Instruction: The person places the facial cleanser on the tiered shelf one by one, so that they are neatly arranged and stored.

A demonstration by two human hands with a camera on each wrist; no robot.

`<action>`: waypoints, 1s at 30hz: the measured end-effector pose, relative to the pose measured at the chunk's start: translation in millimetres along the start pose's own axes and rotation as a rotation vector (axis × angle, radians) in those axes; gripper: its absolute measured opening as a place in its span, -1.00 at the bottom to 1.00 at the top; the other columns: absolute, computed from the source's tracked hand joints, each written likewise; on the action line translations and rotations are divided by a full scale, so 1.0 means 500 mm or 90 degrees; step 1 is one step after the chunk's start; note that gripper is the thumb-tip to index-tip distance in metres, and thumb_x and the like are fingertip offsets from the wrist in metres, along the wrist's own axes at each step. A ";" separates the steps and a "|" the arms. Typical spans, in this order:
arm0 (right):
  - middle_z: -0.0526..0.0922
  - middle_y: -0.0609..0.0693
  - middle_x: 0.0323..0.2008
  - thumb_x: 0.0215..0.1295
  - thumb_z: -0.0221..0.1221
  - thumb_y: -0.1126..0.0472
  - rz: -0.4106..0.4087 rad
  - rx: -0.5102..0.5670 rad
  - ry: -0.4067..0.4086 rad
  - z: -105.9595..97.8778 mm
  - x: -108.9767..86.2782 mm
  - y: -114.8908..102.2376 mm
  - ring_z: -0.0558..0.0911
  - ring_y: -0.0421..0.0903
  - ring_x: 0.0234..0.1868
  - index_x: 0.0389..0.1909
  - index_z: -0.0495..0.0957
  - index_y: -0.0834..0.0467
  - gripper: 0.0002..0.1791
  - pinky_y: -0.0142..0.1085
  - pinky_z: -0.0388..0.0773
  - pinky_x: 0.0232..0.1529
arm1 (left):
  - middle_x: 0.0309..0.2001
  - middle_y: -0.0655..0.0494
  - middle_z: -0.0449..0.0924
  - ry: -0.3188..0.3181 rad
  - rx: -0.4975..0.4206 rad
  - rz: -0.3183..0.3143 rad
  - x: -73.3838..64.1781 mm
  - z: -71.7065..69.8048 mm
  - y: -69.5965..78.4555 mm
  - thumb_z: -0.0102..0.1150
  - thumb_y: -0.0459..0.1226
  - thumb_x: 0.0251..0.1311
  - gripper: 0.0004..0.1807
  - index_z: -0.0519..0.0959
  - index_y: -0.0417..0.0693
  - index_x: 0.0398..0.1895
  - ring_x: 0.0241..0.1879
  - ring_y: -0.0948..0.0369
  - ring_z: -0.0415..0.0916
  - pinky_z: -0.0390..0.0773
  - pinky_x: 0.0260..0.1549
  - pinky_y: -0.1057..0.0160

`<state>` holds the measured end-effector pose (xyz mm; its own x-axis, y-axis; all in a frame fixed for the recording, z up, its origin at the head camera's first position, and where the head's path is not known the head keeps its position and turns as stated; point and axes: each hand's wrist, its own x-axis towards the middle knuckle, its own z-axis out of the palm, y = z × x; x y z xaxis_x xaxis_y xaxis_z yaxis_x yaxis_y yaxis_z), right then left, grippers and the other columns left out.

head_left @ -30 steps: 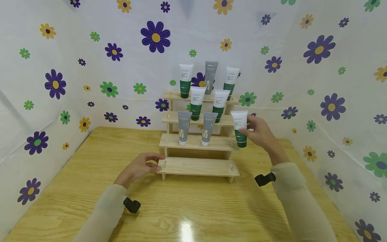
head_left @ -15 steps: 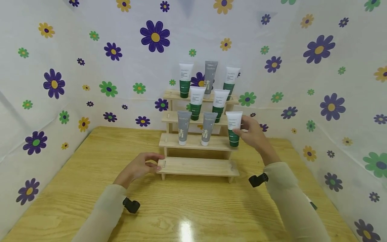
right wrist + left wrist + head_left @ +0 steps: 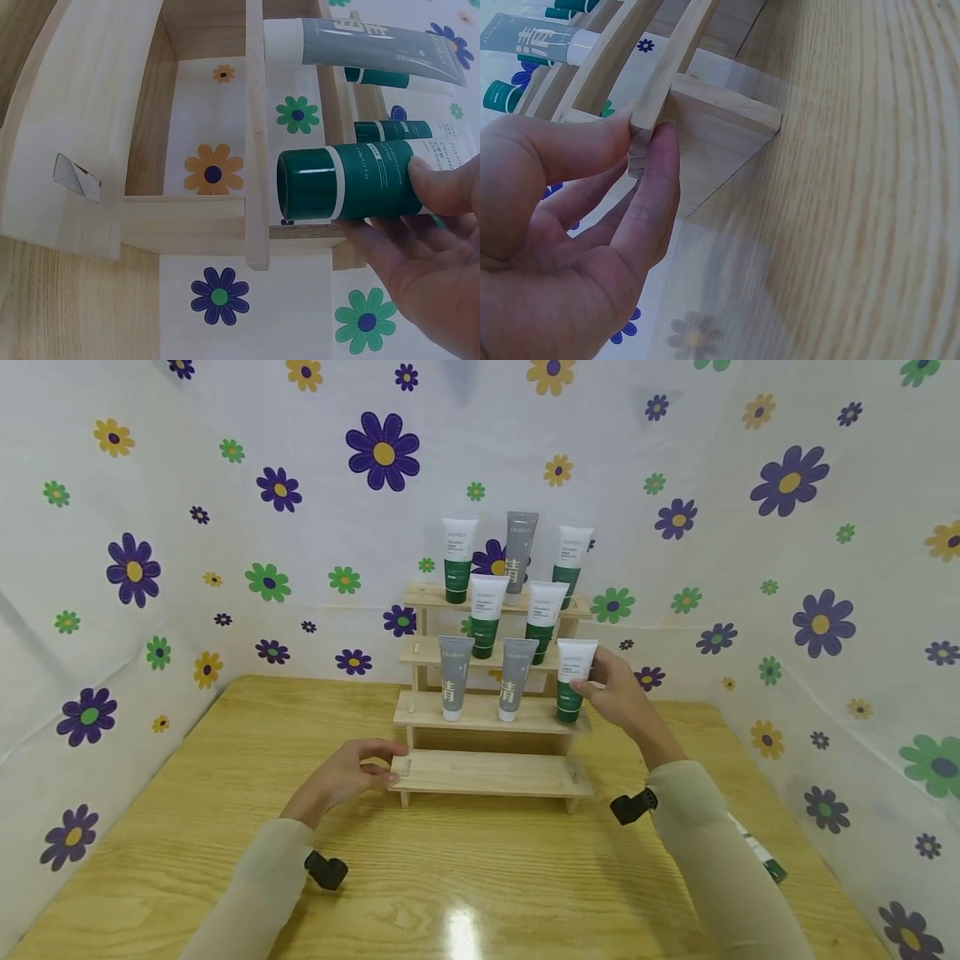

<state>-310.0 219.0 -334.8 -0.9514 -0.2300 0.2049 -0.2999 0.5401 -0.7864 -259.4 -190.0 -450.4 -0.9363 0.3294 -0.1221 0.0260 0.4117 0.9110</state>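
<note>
My right hand grips a white-and-green squeeze tube, held upright cap down at the right end of the rack's second step from the bottom. In the right wrist view its green cap appears slightly apart from the board. Two grey tubes stand on that same step, to the left. My left hand pinches the left end of the bottom step of the wooden display rack, thumb on top and fingers underneath, as the left wrist view shows.
White-and-green tubes stand on the step above, and the top step carries more with a grey tube between them. Another tube lies on the table, partly behind the right sleeve. Flower-printed cloth surrounds the table.
My right hand has moved left with the tube, from beside the rack to over the step's right end. The lying tube has come into view behind the sleeve. My left hand stays put.
</note>
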 end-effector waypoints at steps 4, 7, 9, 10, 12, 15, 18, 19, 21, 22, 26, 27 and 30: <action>0.48 0.42 0.32 0.50 0.10 0.43 -0.002 0.012 -0.006 0.002 -0.002 0.004 0.48 0.38 0.39 0.42 0.27 0.39 -0.48 0.19 0.40 0.41 | 0.21 -0.20 0.51 -0.002 -0.003 0.004 0.000 0.000 -0.001 0.29 -0.38 0.35 -0.53 0.55 -0.12 0.32 -0.04 0.13 0.64 0.70 -0.04 0.19; 0.48 0.41 0.33 0.50 0.10 0.43 0.000 0.015 -0.011 0.003 -0.004 0.009 0.47 0.37 0.40 0.41 0.27 0.38 -0.48 0.19 0.39 0.42 | 0.21 -0.20 0.51 -0.004 -0.007 0.005 0.000 0.001 -0.003 0.29 -0.39 0.35 -0.53 0.54 -0.12 0.32 -0.05 0.14 0.64 0.69 -0.04 0.18; 0.49 0.42 0.32 0.50 0.10 0.43 -0.006 0.018 -0.015 0.003 -0.006 0.011 0.47 0.37 0.40 0.42 0.26 0.39 -0.48 0.20 0.39 0.42 | 0.21 -0.20 0.51 -0.004 -0.011 0.004 0.001 0.002 -0.005 0.29 -0.39 0.35 -0.52 0.54 -0.12 0.33 -0.07 0.14 0.63 0.69 -0.04 0.19; 0.49 0.42 0.32 0.50 0.09 0.44 -0.010 0.019 -0.015 0.003 -0.007 0.011 0.48 0.37 0.40 0.41 0.26 0.40 -0.48 0.20 0.39 0.42 | 0.21 -0.20 0.50 -0.005 -0.013 0.004 0.002 0.003 -0.007 0.29 -0.39 0.35 -0.52 0.54 -0.12 0.33 -0.07 0.15 0.63 0.69 -0.04 0.19; 0.50 0.43 0.30 0.50 0.09 0.44 -0.016 0.019 -0.017 0.002 -0.008 0.010 0.48 0.37 0.39 0.40 0.27 0.40 -0.49 0.21 0.39 0.42 | 0.21 -0.20 0.50 -0.005 -0.017 0.003 0.003 0.003 -0.008 0.28 -0.39 0.35 -0.51 0.53 -0.11 0.34 -0.09 0.15 0.62 0.67 -0.05 0.19; 0.50 0.43 0.30 0.50 0.09 0.44 -0.023 0.022 -0.025 -0.001 -0.006 0.007 0.48 0.38 0.39 0.40 0.27 0.41 -0.49 0.22 0.37 0.42 | 0.21 -0.18 0.49 0.000 -0.013 0.001 0.004 0.002 -0.008 0.29 -0.38 0.35 -0.52 0.54 -0.09 0.34 -0.09 0.16 0.62 0.66 -0.06 0.22; 0.49 0.41 0.31 0.51 0.09 0.43 -0.019 0.024 -0.037 -0.005 -0.003 0.008 0.47 0.37 0.40 0.40 0.27 0.40 -0.50 0.23 0.36 0.43 | 0.22 -0.16 0.50 0.006 -0.006 -0.003 0.003 0.001 -0.006 0.29 -0.36 0.36 -0.52 0.55 -0.06 0.33 -0.07 0.15 0.61 0.66 -0.07 0.24; 0.48 0.40 0.31 0.51 0.09 0.43 -0.017 0.028 -0.042 -0.006 -0.003 0.009 0.47 0.37 0.40 0.41 0.27 0.39 -0.50 0.23 0.36 0.43 | 0.22 -0.16 0.50 0.007 -0.005 -0.004 0.003 0.000 -0.006 0.30 -0.36 0.36 -0.52 0.55 -0.06 0.33 -0.06 0.14 0.61 0.66 -0.06 0.23; 0.48 0.39 0.32 0.51 0.09 0.42 -0.015 0.033 -0.050 -0.007 -0.004 0.010 0.47 0.35 0.41 0.41 0.26 0.38 -0.49 0.22 0.36 0.44 | 0.22 -0.15 0.51 0.007 -0.003 -0.006 0.002 0.000 -0.006 0.30 -0.35 0.36 -0.52 0.55 -0.05 0.33 -0.06 0.14 0.61 0.66 -0.06 0.23; 0.47 0.39 0.33 0.51 0.09 0.42 -0.013 0.034 -0.053 -0.008 -0.005 0.011 0.47 0.35 0.41 0.42 0.26 0.37 -0.49 0.23 0.35 0.44 | 0.22 -0.15 0.51 0.006 -0.003 -0.007 0.001 -0.001 -0.006 0.30 -0.35 0.36 -0.52 0.55 -0.05 0.33 -0.06 0.14 0.61 0.66 -0.06 0.22; 0.46 0.38 0.34 0.51 0.10 0.41 -0.010 0.038 -0.060 -0.012 -0.010 0.015 0.46 0.35 0.42 0.43 0.25 0.37 -0.47 0.23 0.34 0.44 | 0.23 -0.15 0.50 0.003 -0.001 -0.009 0.001 0.000 -0.005 0.30 -0.34 0.36 -0.52 0.55 -0.03 0.34 -0.05 0.13 0.61 0.66 -0.05 0.21; 0.46 0.39 0.34 0.51 0.10 0.40 -0.010 0.037 -0.062 -0.012 -0.011 0.015 0.46 0.35 0.41 0.43 0.25 0.37 -0.47 0.24 0.34 0.44 | 0.23 -0.14 0.50 0.005 -0.002 -0.013 0.001 0.000 -0.005 0.30 -0.34 0.36 -0.52 0.55 -0.02 0.33 -0.04 0.13 0.61 0.66 -0.05 0.22; 0.46 0.39 0.34 0.51 0.10 0.40 -0.010 0.035 -0.066 -0.014 -0.013 0.017 0.45 0.36 0.42 0.43 0.24 0.38 -0.47 0.24 0.33 0.45 | 0.23 -0.14 0.50 0.008 0.002 -0.018 0.001 0.002 -0.004 0.30 -0.33 0.36 -0.53 0.56 0.00 0.33 -0.03 0.13 0.61 0.67 -0.05 0.23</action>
<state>-307.0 230.7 -338.8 -0.9333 -0.3223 0.1586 -0.3080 0.4907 -0.8151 -259.4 -190.0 -452.5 -0.9408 0.3075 -0.1423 0.0013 0.4231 0.9061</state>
